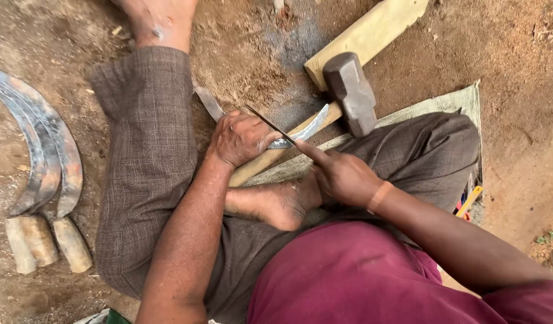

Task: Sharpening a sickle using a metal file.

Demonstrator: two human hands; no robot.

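Observation:
I sit on the ground with one leg stretched out and the other folded. My left hand (239, 139) presses down on a curved sickle blade (306, 129) that lies across the wooden handle (261, 163) of a sledgehammer (350, 91). Gripped in my right hand (342, 177) is a thin dark file (270, 125), index finger stretched along it. The file slants up to the left and its tip lies over the blade beside my left thumb. My bare foot (276, 204) rests just under both hands.
Three finished sickles with wooden grips (42, 162) lie on the dirt at the left. A pale wooden plank (366, 36) lies at the top behind the hammer head. A green cloth (450, 102) is spread under my right leg. A yellow-handled tool (470, 201) pokes out at right.

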